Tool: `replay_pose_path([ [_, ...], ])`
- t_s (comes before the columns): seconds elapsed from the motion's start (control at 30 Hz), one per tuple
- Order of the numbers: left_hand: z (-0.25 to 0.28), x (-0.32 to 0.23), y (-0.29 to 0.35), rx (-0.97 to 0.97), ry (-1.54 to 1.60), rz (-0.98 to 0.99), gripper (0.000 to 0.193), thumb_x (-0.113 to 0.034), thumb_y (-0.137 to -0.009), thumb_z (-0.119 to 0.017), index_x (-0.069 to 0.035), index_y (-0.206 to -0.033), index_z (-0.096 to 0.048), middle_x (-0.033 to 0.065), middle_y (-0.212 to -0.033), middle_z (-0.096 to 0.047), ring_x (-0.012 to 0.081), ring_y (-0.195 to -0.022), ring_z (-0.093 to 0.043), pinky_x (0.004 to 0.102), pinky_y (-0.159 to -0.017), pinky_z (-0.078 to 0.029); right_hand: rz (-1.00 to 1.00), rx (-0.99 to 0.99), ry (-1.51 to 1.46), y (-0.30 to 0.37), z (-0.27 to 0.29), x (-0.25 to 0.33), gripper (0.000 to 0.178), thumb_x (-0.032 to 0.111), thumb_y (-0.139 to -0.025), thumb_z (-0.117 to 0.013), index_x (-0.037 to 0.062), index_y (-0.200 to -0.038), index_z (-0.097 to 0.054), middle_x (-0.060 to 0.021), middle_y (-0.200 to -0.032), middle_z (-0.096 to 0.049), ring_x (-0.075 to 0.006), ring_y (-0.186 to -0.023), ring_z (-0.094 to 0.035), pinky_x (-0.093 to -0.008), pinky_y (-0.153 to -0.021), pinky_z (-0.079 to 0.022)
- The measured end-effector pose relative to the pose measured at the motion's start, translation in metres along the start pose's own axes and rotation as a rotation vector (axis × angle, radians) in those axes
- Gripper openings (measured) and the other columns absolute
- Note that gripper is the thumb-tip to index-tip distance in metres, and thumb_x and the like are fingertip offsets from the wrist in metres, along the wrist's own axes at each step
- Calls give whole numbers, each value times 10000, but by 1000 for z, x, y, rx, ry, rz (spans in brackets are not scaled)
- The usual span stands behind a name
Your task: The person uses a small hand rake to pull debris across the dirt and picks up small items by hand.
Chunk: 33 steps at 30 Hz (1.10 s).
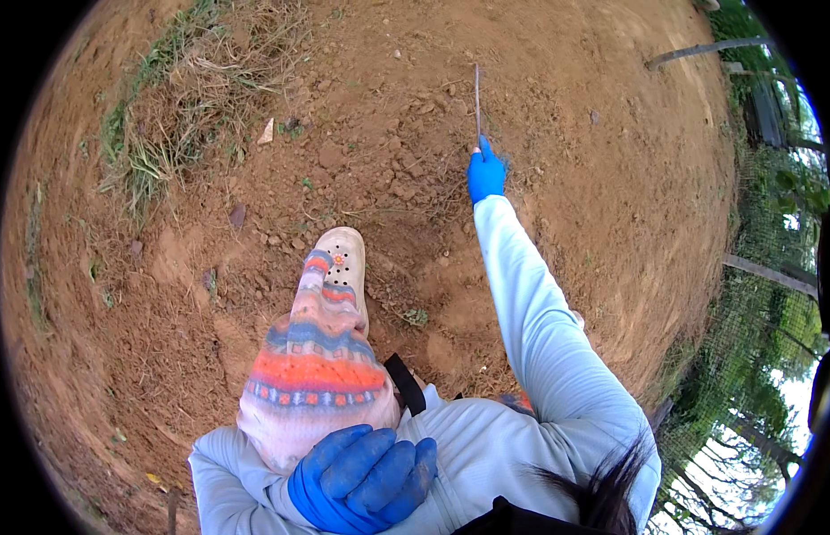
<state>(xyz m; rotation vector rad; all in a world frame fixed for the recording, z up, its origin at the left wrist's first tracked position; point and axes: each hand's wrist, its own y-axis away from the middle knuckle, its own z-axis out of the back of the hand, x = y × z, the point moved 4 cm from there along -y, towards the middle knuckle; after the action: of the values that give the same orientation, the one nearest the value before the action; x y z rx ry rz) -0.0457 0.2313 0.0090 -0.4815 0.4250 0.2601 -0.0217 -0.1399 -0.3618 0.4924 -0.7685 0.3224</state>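
Brown soil (611, 223), thin greyish rod (477, 98)

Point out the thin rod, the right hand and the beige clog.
Thin rod (477, 102): head view, mid-shaft.
Right hand (487, 176): head view, gloved back.
Beige clog (349, 255): head view, perforated upper.

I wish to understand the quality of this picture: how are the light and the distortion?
All in the head view: soft light on the soil, no hard shadows; sky at right burnt white; upper post curved, perhaps by the fisheye, with black corners; tool in the right hand thin but distinguishable.
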Motion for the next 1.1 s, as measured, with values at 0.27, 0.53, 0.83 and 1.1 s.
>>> replay_pose_path([
  [0.27,2,-20,15,-3,21,6,249,-290,-675,-718,-206,-899,-647,-15,-954,-500,178,-895,-507,304,-673,-476,-116,130,-25,104,12,-46,403,214,-945,-438,166,-1345,-439,-117,-755,-592,-184,-606,-536,-357,-592,-446],
  [0.53,8,-23,23,-11,105,-40,247,-208,-634,-711,-208,-878,-670,-28,-940,-516,157,-895,-514,286,-707,-479,-214,196,-162,134,33,-64,421,238,-951,-444,203,-1369,-407,-31,-637,-500,-114,-500,-458,-284,-435,-384],
  [0.83,12,-17,32,-14,139,-149,258,-360,-709,-711,-210,-914,-661,-23,-958,-500,169,-900,-505,301,-709,-466,-476,315,-410,261,64,-60,439,284,-960,-432,212,-1389,-366,-31,-628,-478,-112,-469,-407,-272,-417,-345],
  [1.1,16,-13,39,-71,161,-59,250,-212,-621,-728,-218,-866,-677,-35,-945,-534,143,-906,-525,274,-719,-479,-576,316,-837,262,80,-45,452,270,-946,-464,196,-1383,-375,-19,-640,-458,-96,-477,-363,-241,-428,-297],
])
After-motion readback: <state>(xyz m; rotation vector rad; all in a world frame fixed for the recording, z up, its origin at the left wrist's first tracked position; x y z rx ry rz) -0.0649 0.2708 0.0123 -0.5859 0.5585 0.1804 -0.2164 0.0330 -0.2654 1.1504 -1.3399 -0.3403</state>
